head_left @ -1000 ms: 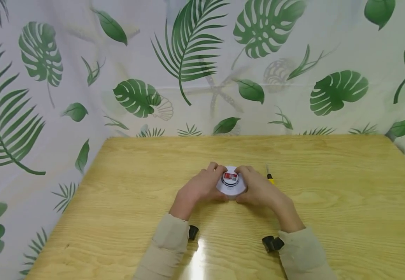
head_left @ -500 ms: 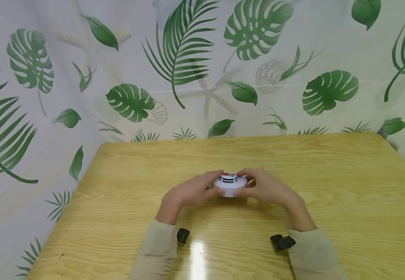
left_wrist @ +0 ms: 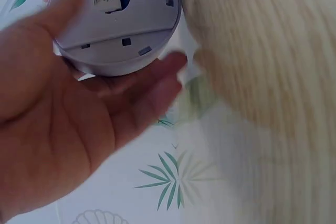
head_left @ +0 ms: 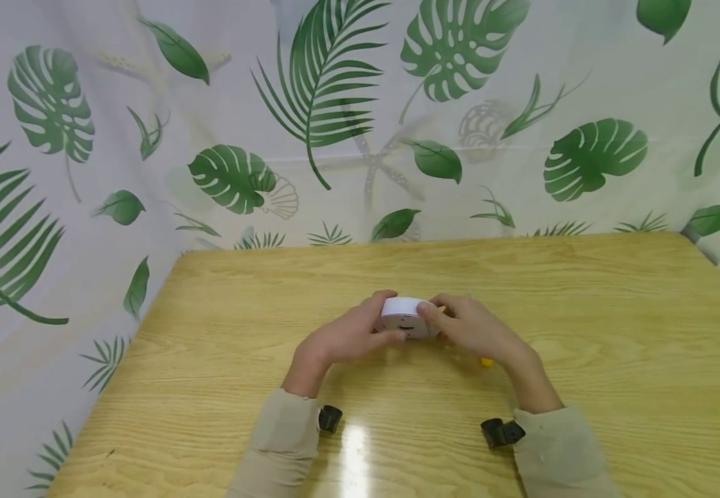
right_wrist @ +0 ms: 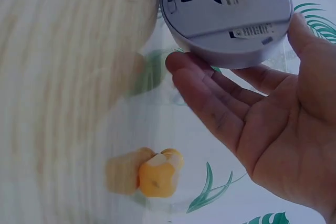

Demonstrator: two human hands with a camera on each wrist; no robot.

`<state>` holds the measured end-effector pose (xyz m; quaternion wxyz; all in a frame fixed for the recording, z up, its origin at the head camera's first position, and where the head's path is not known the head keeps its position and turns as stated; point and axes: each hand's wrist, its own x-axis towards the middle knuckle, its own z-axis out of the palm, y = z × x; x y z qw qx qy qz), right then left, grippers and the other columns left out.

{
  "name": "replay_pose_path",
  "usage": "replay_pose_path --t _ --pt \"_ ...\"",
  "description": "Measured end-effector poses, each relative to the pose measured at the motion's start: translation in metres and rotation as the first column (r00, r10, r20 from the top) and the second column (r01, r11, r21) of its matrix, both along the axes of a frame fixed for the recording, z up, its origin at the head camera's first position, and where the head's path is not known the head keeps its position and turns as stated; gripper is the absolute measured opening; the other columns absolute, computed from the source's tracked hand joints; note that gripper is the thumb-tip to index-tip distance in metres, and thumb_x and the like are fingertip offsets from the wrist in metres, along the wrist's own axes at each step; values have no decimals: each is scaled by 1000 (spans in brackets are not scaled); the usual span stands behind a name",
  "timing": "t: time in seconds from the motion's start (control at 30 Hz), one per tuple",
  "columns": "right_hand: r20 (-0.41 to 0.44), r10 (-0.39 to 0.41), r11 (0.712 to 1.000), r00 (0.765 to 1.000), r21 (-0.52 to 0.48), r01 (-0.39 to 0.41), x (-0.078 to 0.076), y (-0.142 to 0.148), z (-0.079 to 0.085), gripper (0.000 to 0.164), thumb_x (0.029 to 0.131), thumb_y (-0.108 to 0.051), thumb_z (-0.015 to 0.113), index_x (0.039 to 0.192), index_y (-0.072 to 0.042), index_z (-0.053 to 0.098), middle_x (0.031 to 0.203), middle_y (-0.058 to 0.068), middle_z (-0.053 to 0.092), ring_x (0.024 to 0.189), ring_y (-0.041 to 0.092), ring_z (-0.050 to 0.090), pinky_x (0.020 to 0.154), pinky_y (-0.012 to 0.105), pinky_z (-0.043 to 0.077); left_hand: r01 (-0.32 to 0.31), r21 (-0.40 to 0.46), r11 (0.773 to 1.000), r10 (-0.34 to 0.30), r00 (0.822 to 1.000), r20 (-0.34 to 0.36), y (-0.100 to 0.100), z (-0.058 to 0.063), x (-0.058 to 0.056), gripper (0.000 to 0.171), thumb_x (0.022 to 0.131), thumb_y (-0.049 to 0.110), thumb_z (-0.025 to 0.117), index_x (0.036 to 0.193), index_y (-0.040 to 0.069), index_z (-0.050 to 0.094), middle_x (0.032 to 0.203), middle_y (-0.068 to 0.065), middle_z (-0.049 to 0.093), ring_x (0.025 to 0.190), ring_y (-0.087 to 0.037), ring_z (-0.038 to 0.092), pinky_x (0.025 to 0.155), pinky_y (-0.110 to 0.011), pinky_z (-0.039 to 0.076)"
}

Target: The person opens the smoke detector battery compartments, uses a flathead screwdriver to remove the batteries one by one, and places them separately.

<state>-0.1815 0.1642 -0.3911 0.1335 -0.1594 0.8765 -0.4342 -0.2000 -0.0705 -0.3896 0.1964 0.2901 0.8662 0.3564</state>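
Note:
A round white smoke detector point(head_left: 402, 306) is held between both hands above the table, tilted so its flat back faces the head camera. My left hand point(head_left: 342, 339) grips its left edge, the thumb lying over the back. On the opposite edge, my right hand point(head_left: 478, 332) holds it between thumb and fingers. Both wrist views show the back of the detector point(left_wrist: 118, 22), with a round opening, small slots and a label inside. The detector's front is turned away. Behind the right hand lies a screwdriver, mostly hidden; its yellow handle end point(head_left: 487, 362) shows.
The wooden table point(head_left: 241, 297) spreads around the hands. Black wrist mounts point(head_left: 330, 419) stick out near both sleeves. A leaf-patterned cloth point(head_left: 335, 104) hangs along the back and left of the table.
The smoke detector has been tipped over: its red-labelled front faced up before, and now its back faces the person. Both hands have turned with it and shifted their grip.

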Motion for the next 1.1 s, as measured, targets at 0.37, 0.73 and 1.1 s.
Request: replay_pose_path --t 0.37,0.73,1.1 --pt "-66 14 1000 998 6 -13 3 1 2 54 104 -40 49 143 -2 46 125 20 61 103 29 63 80 38 53 17 -51 999 -21 996 -84 1 0 -3 40 105 19 50 139 4 37 128 -15 60 116 -22 59 101 -38 46" --pt "-18 17 996 1000 85 -15 2 -2 1 36 102 -17 56 126 9 55 81 9 64 66 19 58 60 31 48 -73 -71 995 74 997 21 2 -4 -4 44 107 24 45 143 1 35 127 -14 60 109 -17 57 99 -35 45" --pt "30 -97 985 995 144 92 1 -15 -4 46 103 -22 50 134 11 50 102 18 67 81 22 63 73 36 52 -134 -92 987 135 991 10 4 -8 -2 61 105 26 50 153 -1 25 142 -20 48 128 -25 48 109 -40 39"
